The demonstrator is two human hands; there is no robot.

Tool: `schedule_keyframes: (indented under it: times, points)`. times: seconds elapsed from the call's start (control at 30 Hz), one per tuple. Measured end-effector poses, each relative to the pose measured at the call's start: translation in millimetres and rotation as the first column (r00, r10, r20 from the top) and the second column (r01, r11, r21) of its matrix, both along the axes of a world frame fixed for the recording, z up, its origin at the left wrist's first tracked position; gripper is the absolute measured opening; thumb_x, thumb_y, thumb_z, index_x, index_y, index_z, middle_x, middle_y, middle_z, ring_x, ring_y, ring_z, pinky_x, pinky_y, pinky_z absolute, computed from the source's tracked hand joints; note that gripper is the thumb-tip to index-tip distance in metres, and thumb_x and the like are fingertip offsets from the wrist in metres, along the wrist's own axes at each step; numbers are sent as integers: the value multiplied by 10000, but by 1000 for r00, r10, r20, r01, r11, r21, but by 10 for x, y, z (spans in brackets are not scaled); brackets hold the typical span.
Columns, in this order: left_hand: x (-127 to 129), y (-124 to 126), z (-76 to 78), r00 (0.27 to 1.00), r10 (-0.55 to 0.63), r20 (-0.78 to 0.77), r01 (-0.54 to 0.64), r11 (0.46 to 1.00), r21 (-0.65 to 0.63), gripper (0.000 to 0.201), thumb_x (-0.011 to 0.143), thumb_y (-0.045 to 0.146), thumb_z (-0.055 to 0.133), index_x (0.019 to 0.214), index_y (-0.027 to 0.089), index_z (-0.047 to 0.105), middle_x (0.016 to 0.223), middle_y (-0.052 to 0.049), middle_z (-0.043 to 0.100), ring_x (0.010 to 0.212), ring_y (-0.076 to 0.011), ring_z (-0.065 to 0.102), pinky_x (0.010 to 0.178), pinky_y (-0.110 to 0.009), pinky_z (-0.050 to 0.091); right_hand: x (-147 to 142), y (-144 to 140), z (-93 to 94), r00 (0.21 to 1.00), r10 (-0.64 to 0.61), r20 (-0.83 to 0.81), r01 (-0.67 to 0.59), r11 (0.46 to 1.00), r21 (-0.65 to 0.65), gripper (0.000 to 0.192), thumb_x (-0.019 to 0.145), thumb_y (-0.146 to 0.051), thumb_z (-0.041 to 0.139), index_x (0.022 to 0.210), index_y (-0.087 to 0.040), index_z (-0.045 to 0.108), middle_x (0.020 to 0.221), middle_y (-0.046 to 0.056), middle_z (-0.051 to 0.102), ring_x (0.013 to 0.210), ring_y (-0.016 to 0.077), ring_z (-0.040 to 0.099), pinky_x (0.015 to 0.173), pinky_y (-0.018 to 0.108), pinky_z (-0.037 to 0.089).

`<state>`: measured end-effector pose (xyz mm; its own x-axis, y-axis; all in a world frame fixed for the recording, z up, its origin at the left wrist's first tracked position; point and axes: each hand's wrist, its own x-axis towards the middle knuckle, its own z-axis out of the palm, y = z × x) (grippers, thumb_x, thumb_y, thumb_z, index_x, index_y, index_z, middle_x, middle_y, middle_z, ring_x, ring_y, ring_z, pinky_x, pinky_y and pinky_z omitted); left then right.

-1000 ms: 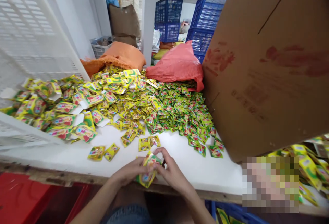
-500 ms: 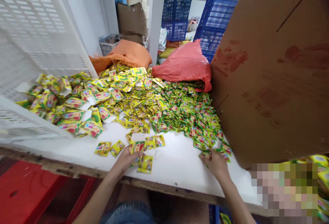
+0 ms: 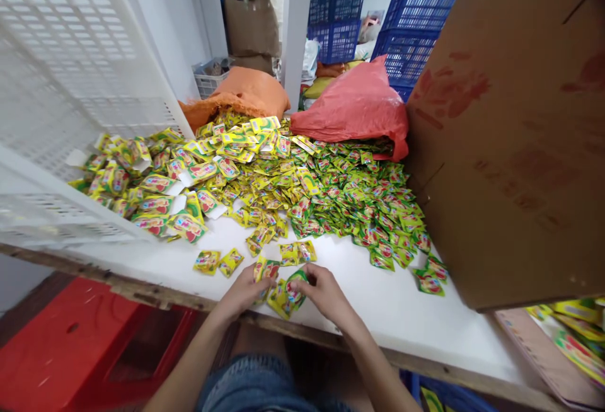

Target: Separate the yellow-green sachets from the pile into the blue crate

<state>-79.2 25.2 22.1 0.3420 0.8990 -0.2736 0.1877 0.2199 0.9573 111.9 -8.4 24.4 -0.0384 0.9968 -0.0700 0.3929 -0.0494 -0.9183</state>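
My left hand (image 3: 244,291) is closed on a small yellow-green box (image 3: 266,268) with its white flap raised. Close beside it, my right hand (image 3: 326,292) pinches a green packet (image 3: 296,285) between thumb and fingers. Between the hands a yellow packet (image 3: 280,302) shows, partly overlapped by the green one; whether it is held or lies on the table I cannot tell. Just beyond the box lie two yellow packets (image 3: 297,252), and two more yellow packets (image 3: 207,262) rest to the left on the white table (image 3: 359,305).
Piles of yellow packets (image 3: 265,179), green packets (image 3: 359,191) and flattish boxes (image 3: 155,204) cover the table's back. Behind them lie an orange sack (image 3: 255,91) and a red sack (image 3: 354,106). A white crate (image 3: 89,53) stands left, a large cardboard box (image 3: 510,147) right.
My right hand has moved left from the green packets by the cardboard box, bringing one green packet next to the small box. My left hand still grips that box. The view has shifted slightly.
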Motion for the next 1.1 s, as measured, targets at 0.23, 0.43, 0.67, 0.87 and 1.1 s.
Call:
schedule_keyframes:
  times: [0.23, 0.43, 0.67, 0.87, 1.1]
  points:
    - [-74, -33, -64, 998, 20, 62, -20, 1000, -9, 292, 670, 321, 637, 872, 111, 623, 850, -66, 673, 817, -213, 598, 749, -298, 451, -136, 53, -183, 1000, -8, -13, 7, 999, -33, 260, 651, -373, 665, 648, -184, 486, 506, -70, 472, 476, 87, 422, 434, 180, 283]
    - [-92, -48, -52, 996, 0, 89, 6, 998, -64, 273, 671, 321, 649, 846, 115, 610, 796, -51, 658, 752, -185, 591, 701, -275, 454, -294, -235, -347, 955, -282, -93, 271, 955, -121, 338, 741, -417, 554, 980, -216, 425, 602, -43, 581, 460, 139, 520, 423, 220, 386]
    - [-45, -50, 30, 992, -118, 36, 119, 993, -7, 277, 682, 314, 638, 866, 107, 627, 840, -61, 667, 787, -192, 581, 709, -260, 440, -330, -400, -159, 848, -250, 467, 265, 964, 36, 270, 735, -291, 551, 964, -149, 544, 937, 139, 596, 925, 294, 538, 798, 381, 409]
    - [12, -111, 41, 989, -133, 72, 140, 985, -105, 384, 650, 298, 671, 969, 93, 609, 881, -71, 672, 800, -197, 585, 719, -273, 443, -384, -444, -120, 938, -196, 287, 215, 976, -37, 181, 707, -210, 531, 882, -177, 499, 878, 79, 592, 847, 241, 549, 751, 336, 429]
    - [28, -158, 87, 956, -120, 270, 181, 960, -214, 392, 601, 274, 727, 947, 119, 629, 868, -52, 678, 798, -181, 594, 748, -271, 441, -294, -472, -164, 990, -141, -24, 140, 989, -40, 197, 764, -228, 470, 938, -180, 547, 900, 62, 640, 851, 205, 591, 778, 304, 437]
